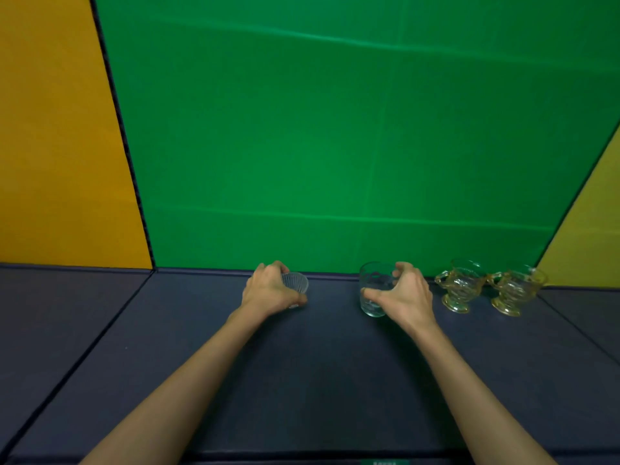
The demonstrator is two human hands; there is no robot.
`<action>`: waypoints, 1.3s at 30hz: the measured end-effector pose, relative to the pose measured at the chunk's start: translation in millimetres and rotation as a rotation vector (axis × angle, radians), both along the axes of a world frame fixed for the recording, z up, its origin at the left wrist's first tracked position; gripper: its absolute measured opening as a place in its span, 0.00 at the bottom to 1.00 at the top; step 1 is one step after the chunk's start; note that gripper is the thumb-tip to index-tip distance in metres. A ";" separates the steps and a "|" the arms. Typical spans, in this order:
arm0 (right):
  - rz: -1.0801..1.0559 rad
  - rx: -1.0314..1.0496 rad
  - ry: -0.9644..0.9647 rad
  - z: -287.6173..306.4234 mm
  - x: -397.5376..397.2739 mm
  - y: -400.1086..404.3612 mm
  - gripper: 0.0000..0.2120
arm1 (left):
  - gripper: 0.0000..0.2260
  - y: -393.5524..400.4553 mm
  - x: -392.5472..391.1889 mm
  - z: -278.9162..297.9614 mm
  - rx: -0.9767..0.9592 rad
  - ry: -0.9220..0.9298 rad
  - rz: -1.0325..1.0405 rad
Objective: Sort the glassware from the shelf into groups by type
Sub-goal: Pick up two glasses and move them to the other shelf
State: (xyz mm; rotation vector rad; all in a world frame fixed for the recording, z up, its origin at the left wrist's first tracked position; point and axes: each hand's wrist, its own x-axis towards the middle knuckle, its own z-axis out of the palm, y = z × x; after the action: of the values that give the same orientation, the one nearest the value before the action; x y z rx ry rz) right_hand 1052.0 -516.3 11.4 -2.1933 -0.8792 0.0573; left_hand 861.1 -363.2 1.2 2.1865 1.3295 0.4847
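A small ribbed clear glass [297, 284] is gripped by my left hand [270, 290] at the back of the dark surface, close to the green wall; the hand covers most of it. A clear tumbler [375, 290] stands to the right, with my right hand [404, 293] curled round it, thumb in front and fingers behind. Further right, two amber footed glass cups with handles [459, 286] [513, 290] stand side by side, apart from my right hand.
The dark blue padded surface [318, 380] stretches toward me, split by seams at left and right. A green wall [335, 129] rises straight behind the glasses, with yellow panels [57, 146] on both sides.
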 end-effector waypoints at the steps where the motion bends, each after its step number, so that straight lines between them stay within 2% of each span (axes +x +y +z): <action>1: 0.016 -0.003 0.005 0.2 3.8 2.9 0.44 | 0.34 -0.8 0.9 0.2 0.002 0.007 0.021; 16: 0.128 -0.020 -0.001 -7.4 24.5 20.6 0.46 | 0.40 -1.2 -0.9 2.7 0.051 0.061 0.115; 19: 0.180 -0.095 -0.062 -6.2 26.0 19.5 0.50 | 0.42 -6.5 -3.3 7.8 0.145 0.127 0.068; 21: 0.214 -0.166 -0.188 -3.9 25.2 17.5 0.52 | 0.41 -11.7 -4.3 13.7 0.277 0.189 0.002; 24: 0.271 -0.201 -0.382 1.8 19.2 14.9 0.47 | 0.38 -23.2 -3.3 24.2 0.433 0.267 -0.061; 29: 0.455 -0.098 -0.492 12.6 -0.5 13.0 0.33 | 0.33 -46.3 -8.0 36.8 0.561 0.364 -0.059; 34: 0.609 0.015 -0.523 23.1 -37.4 20.9 0.25 | 0.32 -65.6 -42.3 44.9 0.547 0.392 0.058; 39: 0.759 0.077 -0.475 27.1 -100.8 38.2 0.22 | 0.32 -78.0 -103.7 51.2 0.505 0.447 0.200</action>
State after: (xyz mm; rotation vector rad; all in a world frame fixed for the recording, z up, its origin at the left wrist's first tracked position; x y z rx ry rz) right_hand 951.2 -478.2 38.4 -1.7052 -1.9059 -0.1353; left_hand 757.4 -441.2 52.4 2.6986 1.8337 0.4591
